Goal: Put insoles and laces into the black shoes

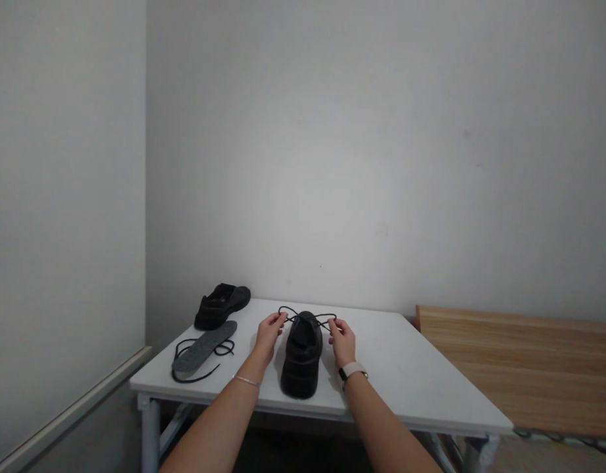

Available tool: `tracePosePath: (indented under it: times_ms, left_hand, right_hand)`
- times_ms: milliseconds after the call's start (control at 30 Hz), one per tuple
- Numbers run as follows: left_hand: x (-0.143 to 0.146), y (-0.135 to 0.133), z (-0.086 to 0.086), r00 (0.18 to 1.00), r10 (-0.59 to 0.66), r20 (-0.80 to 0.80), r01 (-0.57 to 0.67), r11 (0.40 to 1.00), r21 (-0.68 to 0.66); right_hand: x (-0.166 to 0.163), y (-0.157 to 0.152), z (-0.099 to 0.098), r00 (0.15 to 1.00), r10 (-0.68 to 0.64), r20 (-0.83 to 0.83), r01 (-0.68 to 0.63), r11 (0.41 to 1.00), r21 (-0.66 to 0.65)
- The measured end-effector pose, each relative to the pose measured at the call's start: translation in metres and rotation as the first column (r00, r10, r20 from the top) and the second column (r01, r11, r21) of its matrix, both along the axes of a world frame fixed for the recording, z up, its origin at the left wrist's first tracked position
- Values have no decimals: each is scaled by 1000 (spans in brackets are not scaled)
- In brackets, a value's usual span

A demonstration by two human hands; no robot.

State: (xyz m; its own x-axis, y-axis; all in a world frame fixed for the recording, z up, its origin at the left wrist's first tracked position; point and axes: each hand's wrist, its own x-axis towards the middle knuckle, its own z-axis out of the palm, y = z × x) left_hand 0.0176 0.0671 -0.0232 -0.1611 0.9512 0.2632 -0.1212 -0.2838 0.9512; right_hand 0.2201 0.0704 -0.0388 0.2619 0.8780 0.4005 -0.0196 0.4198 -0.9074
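A black shoe (301, 368) stands on the white table in front of me, its heel toward me. Its black shoelace (289, 309) spreads out to both sides from the top of the shoe. My left hand (270, 332) pinches the lace on the left side, with a thin bracelet at the wrist. On the right, my right hand (342, 340) pinches the other part of the lace; a watch with a pale band is on that wrist. Both hands are beside the shoe, apart from its body. The front of the shoe is partly hidden behind its collar.
A second black shoe (222, 305) sits at the table's back left corner. Nearer lies a grey insole (204, 349) over a loose black shoelace (199, 378). The white table (406, 374) stands against a wall, with a wooden panel (519, 368) to its right.
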Motion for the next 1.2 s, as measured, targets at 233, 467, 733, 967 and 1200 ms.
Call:
tracePosePath:
  times_ms: [233, 467, 733, 967, 1200]
  left_hand:
    - [4, 0, 0, 997, -44, 68, 45, 999, -15]
    - [-3, -1, 2, 957, 4, 288, -5, 1000, 3]
    - [-6, -5, 8, 835, -40, 549, 19, 999, 45]
    - [-7, -13, 21, 681, -89, 727, 60, 996, 66]
    - [-5, -20, 32, 561, -140, 816, 141, 987, 72]
  right_hand:
    - [-7, -2, -1, 997, 70, -29, -70, 998, 2]
    - [9, 9, -4, 943, -84, -323, 83, 996, -17]
    - [12, 8, 1, 802, 27, -597, 12, 998, 63]
    - [17, 0, 11, 648, 226, -727, -176, 974, 146]
    - [22, -12, 22, 523, 382, -762, -375, 906, 197]
